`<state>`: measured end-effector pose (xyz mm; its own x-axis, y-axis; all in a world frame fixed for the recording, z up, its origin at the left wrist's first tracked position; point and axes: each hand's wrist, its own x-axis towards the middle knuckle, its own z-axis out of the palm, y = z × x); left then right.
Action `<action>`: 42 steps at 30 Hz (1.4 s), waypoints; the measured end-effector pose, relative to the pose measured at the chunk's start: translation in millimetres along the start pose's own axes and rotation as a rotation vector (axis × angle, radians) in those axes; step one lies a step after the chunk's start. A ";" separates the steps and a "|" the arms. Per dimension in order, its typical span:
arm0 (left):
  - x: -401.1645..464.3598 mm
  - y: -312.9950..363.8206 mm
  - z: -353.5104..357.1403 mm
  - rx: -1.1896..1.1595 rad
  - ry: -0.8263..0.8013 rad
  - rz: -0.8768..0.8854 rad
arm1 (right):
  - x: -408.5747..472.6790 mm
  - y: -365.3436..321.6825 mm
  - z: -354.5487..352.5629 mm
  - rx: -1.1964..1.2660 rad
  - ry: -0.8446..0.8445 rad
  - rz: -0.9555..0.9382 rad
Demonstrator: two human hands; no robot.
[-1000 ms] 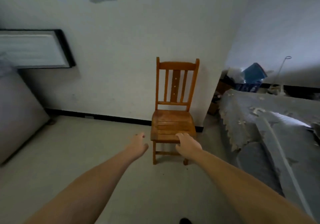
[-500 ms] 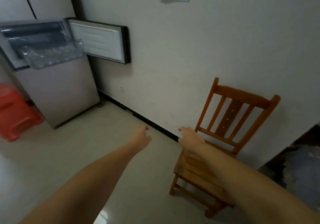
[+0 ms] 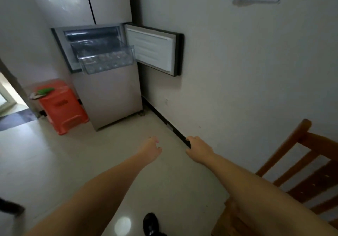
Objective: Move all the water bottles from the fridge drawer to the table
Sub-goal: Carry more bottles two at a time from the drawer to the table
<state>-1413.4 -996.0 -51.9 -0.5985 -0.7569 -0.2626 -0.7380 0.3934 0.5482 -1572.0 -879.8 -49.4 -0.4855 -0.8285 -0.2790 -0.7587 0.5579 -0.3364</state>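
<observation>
Both hands are stretched out in front over the floor and hold nothing. The left hand (image 3: 150, 150) has its fingers loosely curled and relaxed; the right hand (image 3: 198, 150) just beside it at 3 o'clock hangs the same way, fingers slack, with the black skirting strip behind its knuckles.

From the hands, the fridge drawer (image 3: 107, 60) lies well apart toward 11 o'clock, a clear plastic bin pulled out of the fridge (image 3: 108, 96). The water bottles (image 3: 108, 57) show through its front wall as a row of rounded shapes, too blurred to count. The small fridge door (image 3: 154, 50) stands swung open at the drawer's 3 o'clock, against the wall.

At the fridge's 8 o'clock stands an orange plastic stool (image 3: 62, 108) with something green lying on top. At 4 o'clock from the right hand is a wooden chair (image 3: 300, 171), the right forearm passing over its seat. A black shoe (image 3: 150, 224) shows at 6 o'clock.
</observation>
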 end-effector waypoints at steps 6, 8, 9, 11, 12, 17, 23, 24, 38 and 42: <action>112.8 -3.3 -62.9 0.053 0.057 -0.011 | 123.1 -33.2 -41.5 -0.002 0.024 -0.031; 149.1 -3.9 -90.5 0.068 0.069 -0.005 | 163.5 -47.6 -60.9 0.008 0.038 -0.040; 163.5 -4.6 -102.1 0.071 0.082 0.000 | 179.1 -54.7 -69.7 0.008 0.044 -0.046; 198.4 -10.6 -125.1 0.076 0.106 -0.004 | 219.6 -71.3 -83.2 -0.001 0.042 -0.062; 207.9 -13.0 -132.4 0.077 0.111 -0.008 | 231.6 -77.3 -87.3 -0.007 0.042 -0.073; 260.6 -33.8 -161.1 0.056 0.131 -0.059 | 303.8 -112.4 -100.9 -0.018 0.015 -0.148; 349.9 -61.7 -196.0 0.055 0.184 -0.137 | 415.9 -146.8 -108.0 -0.046 -0.026 -0.241; 371.1 -64.1 -204.5 0.051 0.196 -0.154 | 441.1 -153.0 -111.8 -0.050 -0.032 -0.261; 593.8 -73.9 -318.9 -0.044 0.333 -0.249 | 706.0 -244.5 -196.9 -0.069 -0.043 -0.466; 640.6 -93.4 -360.9 -0.094 0.407 -0.247 | 757.9 -296.6 -198.3 -0.020 -0.063 -0.548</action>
<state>-1615.4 -1705.9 15.3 -0.2245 -0.9718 -0.0723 -0.8003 0.1415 0.5827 -1801.1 -1682.8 17.3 0.0087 -0.9926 -0.1211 -0.9013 0.0447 -0.4308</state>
